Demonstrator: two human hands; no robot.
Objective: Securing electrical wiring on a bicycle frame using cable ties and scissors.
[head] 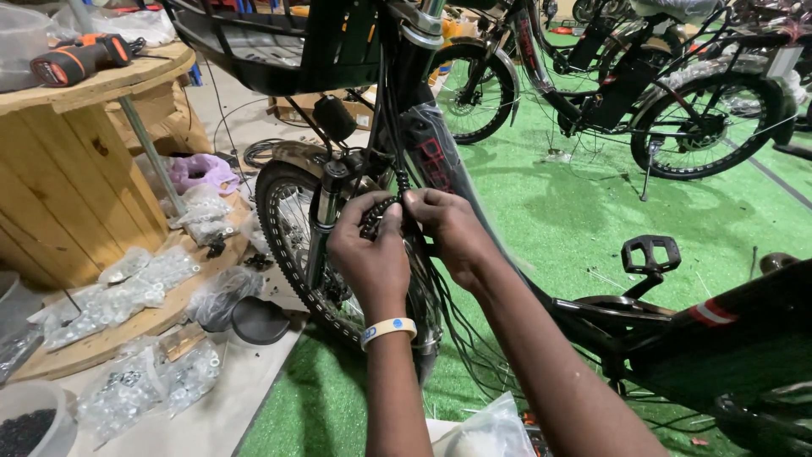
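A black bicycle stands in front of me with its front wheel (292,245) and suspension fork (326,211) close by. My left hand (370,254) and my right hand (448,228) meet at a bundle of black cables (391,144) running down beside the frame's down tube (436,156). Both hands pinch a black spiral cable wrap (378,213) around that bundle. My left wrist wears a pale wristband (388,329). A black front basket (254,42) sits above the wheel.
A wooden cable spool (76,169) stands at left with an orange cordless drill (80,57) on top. Several clear bags of small hardware (144,279) lie on its base and floor. A pedal (650,252) sticks out at right. More bicycles (643,93) stand on green turf behind.
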